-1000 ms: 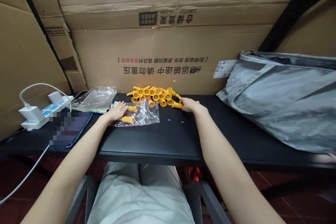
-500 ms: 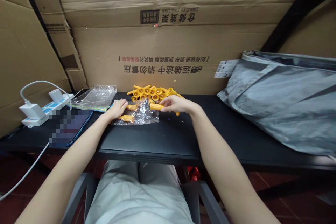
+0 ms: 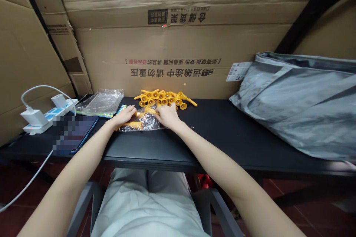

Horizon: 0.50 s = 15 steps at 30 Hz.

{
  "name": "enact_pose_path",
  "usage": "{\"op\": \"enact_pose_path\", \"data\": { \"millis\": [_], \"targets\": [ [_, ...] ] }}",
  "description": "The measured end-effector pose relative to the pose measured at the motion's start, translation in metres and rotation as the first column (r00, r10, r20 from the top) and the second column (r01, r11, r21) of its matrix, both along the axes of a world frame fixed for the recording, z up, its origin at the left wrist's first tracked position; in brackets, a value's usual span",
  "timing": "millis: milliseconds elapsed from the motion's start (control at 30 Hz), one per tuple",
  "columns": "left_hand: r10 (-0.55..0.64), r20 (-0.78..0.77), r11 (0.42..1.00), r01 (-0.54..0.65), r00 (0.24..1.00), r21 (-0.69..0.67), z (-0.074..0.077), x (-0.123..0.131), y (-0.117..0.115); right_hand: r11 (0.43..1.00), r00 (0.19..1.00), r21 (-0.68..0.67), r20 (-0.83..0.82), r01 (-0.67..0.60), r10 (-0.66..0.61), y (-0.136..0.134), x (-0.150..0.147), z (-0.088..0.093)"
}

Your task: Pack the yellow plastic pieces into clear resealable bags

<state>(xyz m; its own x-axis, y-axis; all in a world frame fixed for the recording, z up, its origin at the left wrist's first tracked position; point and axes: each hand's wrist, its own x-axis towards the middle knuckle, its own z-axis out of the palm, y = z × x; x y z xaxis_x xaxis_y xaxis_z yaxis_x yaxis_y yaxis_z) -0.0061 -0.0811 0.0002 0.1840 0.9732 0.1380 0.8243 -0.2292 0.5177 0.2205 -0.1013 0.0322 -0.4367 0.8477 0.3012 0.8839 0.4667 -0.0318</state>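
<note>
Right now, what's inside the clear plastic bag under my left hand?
Yellow pieces show through the clear plastic bag. Your left hand and right hand cover parts of it; contents there are hidden.

Passage between yellow pieces (image 3: 164,102) and grey bag (image 3: 300,109); cardboard (image 3: 172,44) blocks behind.

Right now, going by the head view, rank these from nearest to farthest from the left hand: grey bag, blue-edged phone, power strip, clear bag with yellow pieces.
From the left hand:
1. Clear bag: under the hand, extending to its right.
2. Phone: just to the left.
3. Power strip: farther left.
4. Grey bag: far right.
</note>
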Motion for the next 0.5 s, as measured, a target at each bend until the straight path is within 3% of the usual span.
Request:
{"op": "enact_pose_path", "data": {
  "millis": [233, 400, 500],
  "targets": [
    [0.027, 0.046, 0.999, -0.026, 0.999, -0.019, 0.002, 0.003, -0.002, 0.988, 0.996, -0.126, -0.013, -0.086, 0.084, -0.002, -0.003, -0.003],
    [0.036, 0.120, 0.999, -0.038, 0.992, 0.010, 0.006, 0.006, -0.007, 0.992, 1.000, -0.124, -0.012, -0.009, 0.008, -0.001, -0.009, -0.008],
    [0.012, 0.156, 1.000, -0.016, 0.988, 0.021, 0.007, 0.007, -0.008, 0.990, 0.998, -0.139, -0.052, -0.038, 0.031, 0.001, -0.011, -0.013]
  ]
}}
